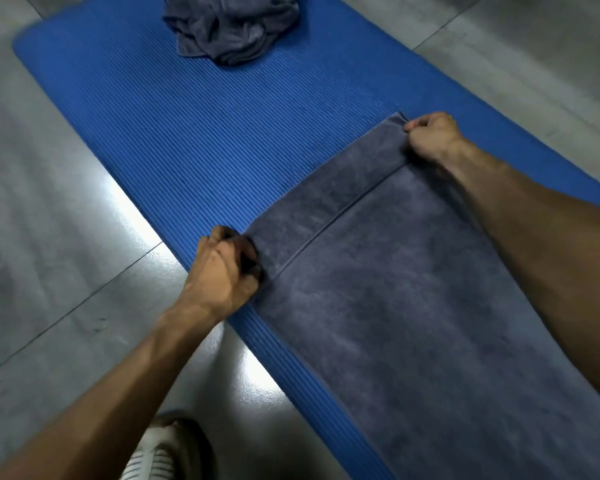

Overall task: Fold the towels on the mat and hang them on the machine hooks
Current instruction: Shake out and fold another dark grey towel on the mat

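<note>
A grey-blue towel [413,306] lies flat on the blue ribbed mat [187,133], running from the middle toward the lower right. One layer lies over another, and its edge leaves a strip of the lower layer showing at the far end. My left hand [227,271] pinches the towel's near-left corner with curled fingers. My right hand [430,135] pinches the far corner at the mat's right side. A second towel [232,26] sits crumpled in a heap at the far end of the mat.
Grey tiled floor [49,237] surrounds the mat, with bright glare along the mat's left edge. A white shoe [160,452] stands on the floor at the bottom. No machine or hooks are in view.
</note>
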Motion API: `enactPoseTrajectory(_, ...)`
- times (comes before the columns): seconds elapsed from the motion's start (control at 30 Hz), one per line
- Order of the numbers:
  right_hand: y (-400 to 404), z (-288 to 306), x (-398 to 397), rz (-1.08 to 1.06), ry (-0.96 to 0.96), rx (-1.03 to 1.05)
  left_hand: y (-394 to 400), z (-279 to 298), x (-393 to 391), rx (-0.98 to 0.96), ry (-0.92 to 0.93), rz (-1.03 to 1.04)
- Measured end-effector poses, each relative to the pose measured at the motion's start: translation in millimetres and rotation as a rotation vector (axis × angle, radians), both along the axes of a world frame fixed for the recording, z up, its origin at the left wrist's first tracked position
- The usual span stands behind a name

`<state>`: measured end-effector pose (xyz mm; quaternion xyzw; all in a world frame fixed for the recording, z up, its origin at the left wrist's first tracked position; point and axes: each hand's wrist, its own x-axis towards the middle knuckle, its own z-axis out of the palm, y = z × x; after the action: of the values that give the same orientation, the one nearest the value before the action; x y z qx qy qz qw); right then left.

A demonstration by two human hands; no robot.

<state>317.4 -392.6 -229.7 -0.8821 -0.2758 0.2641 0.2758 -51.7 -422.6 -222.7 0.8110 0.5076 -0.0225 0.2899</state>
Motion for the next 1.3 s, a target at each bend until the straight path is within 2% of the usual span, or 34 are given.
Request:
enactPoseTrajectory(0.1, -3.3, 9.0, 5.3, 0.02, 0.127, 0.074, 11.3, -3.6, 0.4, 0.042, 0.043, -0.019)
enactPoseTrajectory(0.2, -10.3, 11.7, 5.3, 0.015, 0.214, 0.148, 7.9, 6.8, 9.9, 0.182, 0.134, -0.116)
enactPoseTrajectory(0.23, -15.2, 12.6, 1.7, 0.022, 0.167, 0.181, 1.8, 11.0, 13.4, 0.22, 0.151, -0.162)
enactPoseTrajectory(0.3, -36.7, 15.1, -16.8, 0.076, -0.082, 0.249, -11.9, 13.0, 13.9, 0.262, 0.176, -0.328)
enactPoseTrajectory(0.37, -83.4, 14.4, -54.8, 0.173, -0.289, 0.262, -26.0, 6.9, 7.5, 0.269, 0.233, -0.524)
enactPoseTrajectory(0.4, -110.3, 9.2, -82.4, 0.231, -0.342, 0.248, -29.3, 3.6, -1.8, 0.263, 0.278, -0.544)
enactPoseTrajectory(0.5, -213.2, -8.8, -173.2, 0.431, -0.49, 0.006, -38.9, 9.7, -3.9, 0.243, 0.379, -0.507)
enactPoseTrajectory(0.57, -279.9, -9.9, -225.2, 0.627, -0.496, -0.116, -56.5, 12.3, 7.1, 0.304, 0.305, -0.552)
enactPoseTrajectory(0.63, -329.0, -4.3, -249.5, 0.736, -0.431, -0.055, -78.0, 4.4, 8.3, 0.335, 0.165, -0.76)
enactPoseTrajectory(0.7, -359.9, -2.2, -241.9, 0.574, -0.401, -0.025, -92.4, -1.8, -0.5, 0.319, 0.133, -0.943)
enactPoseTrajectory(0.8, -403.9, -2.5, -219.2, 0.234, -0.346, -0.24, -102.8, 9.6, 11.8, 0.38, 0.196, -0.892)
enactPoseTrajectory(0.87, -439.4, -8.5, -232.8, 0.268, -0.359, -0.262, -119.6, 21.7, 38.1, 0.405, 0.194, -0.884)
enactPoseTrajectory(0.93, -471.1, -5.3, -249.6, 0.353, -0.384, -0.17, -154.0, 19.5, 66.9, 0.429, 0.061, -0.945)
enactPoseTrajectory(1.0, -497.3, -2.3, -240.9, 0.26, -0.407, -0.173, -197.9, 9.1, 90.8, 0.383, -0.033, -1.044)
enactPoseTrajectory(1.1, -549.2, -1.7, -209.0, -0.156, -0.37, -0.389, -265.9, -13.2, 111.6, 0.355, -0.09, -1.279)
enactPoseTrajectory(1.13, -567.7, -2.8, -206.2, -0.207, -0.359, -0.424, -285.1, -18.6, 113.0, 0.357, -0.109, -1.394)
enactPoseTrajectory(1.23, -623.7, -7.9, -221.0, -0.155, -0.39, -0.351, -331.8, -16.9, 105.1, 0.358, -0.158, -1.865)
enactPoseTrajectory(1.3, -667.9, -2.5, -214.1, -0.214, -0.428, -0.326, -349.9, -15.1, 98.0, 0.303, -0.185, -2.022)
